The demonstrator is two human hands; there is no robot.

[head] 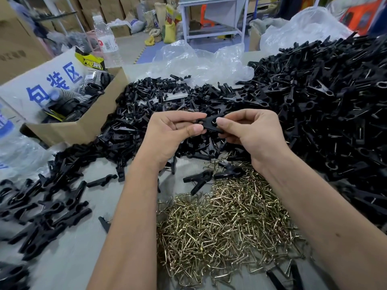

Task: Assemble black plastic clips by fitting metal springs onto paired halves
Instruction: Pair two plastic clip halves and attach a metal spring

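Left hand [167,130] and right hand [249,130] grips both pinch small black plastic clip halves [210,123] | I judge it light, stiff, slippery | hold flat ends beside thumbs.

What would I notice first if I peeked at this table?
Probably the huge heap of black clips piled up on the right. Next, the shiny gold pile of springs near the front. In the middle, the left hand and right hand pinch one black clip between them.
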